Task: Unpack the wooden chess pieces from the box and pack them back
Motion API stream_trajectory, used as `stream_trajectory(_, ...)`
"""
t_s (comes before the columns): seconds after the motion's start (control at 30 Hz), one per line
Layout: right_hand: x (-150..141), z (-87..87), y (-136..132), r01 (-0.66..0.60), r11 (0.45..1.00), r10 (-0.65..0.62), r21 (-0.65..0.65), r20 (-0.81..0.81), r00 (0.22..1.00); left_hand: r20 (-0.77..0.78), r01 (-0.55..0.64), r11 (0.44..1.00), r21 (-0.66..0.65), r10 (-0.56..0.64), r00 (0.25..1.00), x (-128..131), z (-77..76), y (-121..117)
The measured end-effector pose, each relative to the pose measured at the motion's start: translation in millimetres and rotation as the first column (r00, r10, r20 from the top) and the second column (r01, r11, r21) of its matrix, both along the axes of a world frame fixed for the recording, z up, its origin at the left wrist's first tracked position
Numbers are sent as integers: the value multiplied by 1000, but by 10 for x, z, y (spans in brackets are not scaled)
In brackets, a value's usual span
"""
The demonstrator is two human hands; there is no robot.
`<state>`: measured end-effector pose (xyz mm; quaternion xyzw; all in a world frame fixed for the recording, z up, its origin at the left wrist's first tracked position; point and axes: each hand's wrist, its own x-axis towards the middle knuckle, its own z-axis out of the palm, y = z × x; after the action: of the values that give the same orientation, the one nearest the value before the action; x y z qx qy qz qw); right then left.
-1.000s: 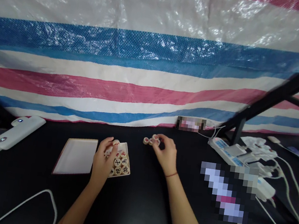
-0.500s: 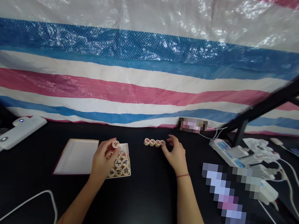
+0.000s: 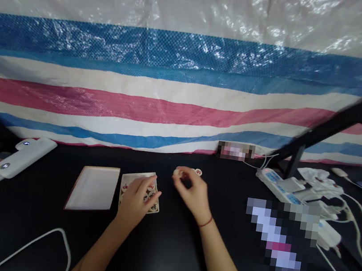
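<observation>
With the box taken as the clock's centre and its far side as twelve, the lid-like tray is laid off at nine o'clock, upturned and apart from it. At least two pieces are seen outside the box: a pale piece at two o'clock, by the right hand, and a red-marked piece farther out at two o'clock, just beyond that hand's knuckles. Several pieces are left in the box; their full count is hidden by the left hand.

The pieces are round and cream-coloured, with characters painted in red or black. A red-marked one shows at the box's ten o'clock, a black-marked one at its four o'clock. The pale piece is blurred, its marking unreadable.

The left fingers are held apart over the box, with nothing seen between them. The right thumb and fingertips are narrowed at the pale piece; whether it is gripped cannot be told.
</observation>
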<state>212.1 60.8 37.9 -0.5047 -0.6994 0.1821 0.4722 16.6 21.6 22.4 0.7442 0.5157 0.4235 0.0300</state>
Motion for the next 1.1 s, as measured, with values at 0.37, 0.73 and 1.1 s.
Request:
stream_trajectory(0.37,858,-469,369,202,976,-178,-77,243,954,41,-9,999,-52,12,999,-87,35,18)
stream_trajectory(0.73,804,-565,396,181,983,-157,-32,361,919,31,9,998,-61,-7,999,-103,83,18)
stream_trajectory(1.1,858,-540,375,194,975,-146,-104,356,923,15,30,998,-57,-29,999,-125,101,30)
